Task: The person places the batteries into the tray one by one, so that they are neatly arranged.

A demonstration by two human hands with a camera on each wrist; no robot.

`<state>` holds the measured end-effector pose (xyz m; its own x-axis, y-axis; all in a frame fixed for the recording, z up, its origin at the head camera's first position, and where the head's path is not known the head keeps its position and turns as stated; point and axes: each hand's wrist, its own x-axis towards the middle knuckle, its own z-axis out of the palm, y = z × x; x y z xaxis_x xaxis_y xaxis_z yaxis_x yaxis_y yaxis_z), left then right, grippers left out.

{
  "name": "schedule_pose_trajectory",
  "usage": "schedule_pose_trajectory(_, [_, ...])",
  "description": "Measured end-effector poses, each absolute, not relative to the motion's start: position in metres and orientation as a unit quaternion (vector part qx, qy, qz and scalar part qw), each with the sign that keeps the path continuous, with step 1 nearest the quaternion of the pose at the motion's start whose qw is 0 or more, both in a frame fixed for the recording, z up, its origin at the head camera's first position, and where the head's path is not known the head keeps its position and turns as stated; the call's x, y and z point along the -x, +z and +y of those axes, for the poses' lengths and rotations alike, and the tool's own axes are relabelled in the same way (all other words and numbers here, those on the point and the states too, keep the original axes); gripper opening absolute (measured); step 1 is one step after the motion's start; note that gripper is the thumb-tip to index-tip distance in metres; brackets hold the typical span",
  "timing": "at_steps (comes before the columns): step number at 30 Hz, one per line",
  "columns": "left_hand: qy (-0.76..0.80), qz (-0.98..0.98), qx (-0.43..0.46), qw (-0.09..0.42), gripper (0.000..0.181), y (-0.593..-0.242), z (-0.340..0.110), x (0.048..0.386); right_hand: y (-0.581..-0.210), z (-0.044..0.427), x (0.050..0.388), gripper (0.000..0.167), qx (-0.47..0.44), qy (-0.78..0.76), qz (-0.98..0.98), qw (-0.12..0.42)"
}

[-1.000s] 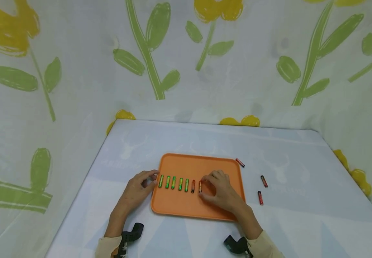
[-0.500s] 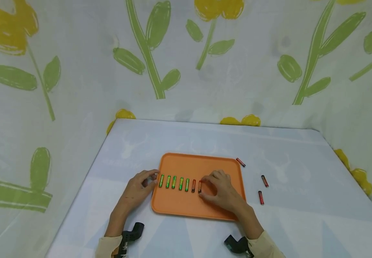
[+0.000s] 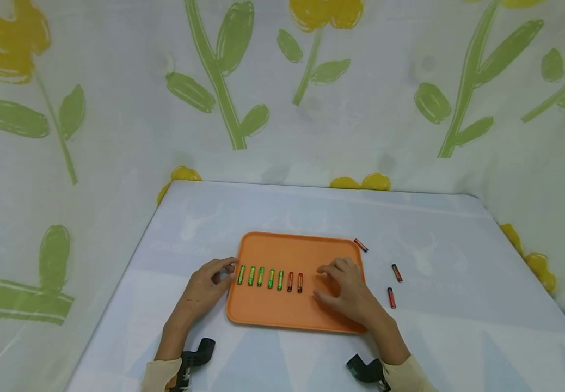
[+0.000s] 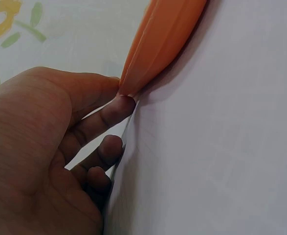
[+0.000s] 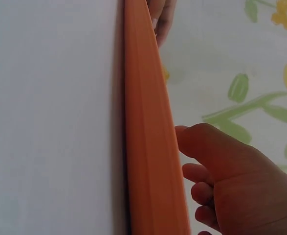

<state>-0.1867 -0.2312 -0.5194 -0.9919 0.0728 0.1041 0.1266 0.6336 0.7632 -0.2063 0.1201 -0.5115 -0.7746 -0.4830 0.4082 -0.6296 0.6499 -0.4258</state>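
Observation:
An orange tray (image 3: 282,319) lies on the table. Across it runs a row of upright-lying batteries: several green ones (image 3: 260,276) at the left, then two red ones (image 3: 300,283). My left hand (image 3: 207,287) pinches the tray's left edge; the left wrist view shows thumb and index fingertip at the orange rim (image 4: 155,44). Over the right half of the tray, my right hand (image 3: 348,291) has thumb and fingers spread, holding nothing, just right of the last red battery. The tray's side hides the batteries in the right wrist view.
Three loose red batteries lie off the tray on the table: one by the tray's upper right corner (image 3: 361,245), two farther right, a dark-ended battery (image 3: 397,273) and another battery (image 3: 391,298). Flower-patterned cloth (image 3: 361,120) stands behind the table.
My right hand has let go of the rightmost red battery and drawn away to the right, leaving it in the row. The left hand stays at the tray's edge.

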Motion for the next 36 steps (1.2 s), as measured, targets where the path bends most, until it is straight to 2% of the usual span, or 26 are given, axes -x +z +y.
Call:
schedule_pose_trajectory(15, [-0.418,-0.907,0.047,0.014,0.036,-0.520,-0.232,0.179,-0.520,0.164,0.197,0.038,-0.291,0.275,-0.903,0.154])
schedule_pose_trajectory(25, [-0.416,-0.907,0.062,0.027,0.037,-0.517,-0.232,0.184,-0.516,0.199,0.196,0.039,-0.295,0.271,-0.897,0.189])
schedule_pose_trajectory(36, [-0.411,-0.908,0.072,0.031,0.037,-0.517,-0.232,0.188,-0.511,0.226,0.186,0.040,-0.247,0.268,-0.914,0.177])
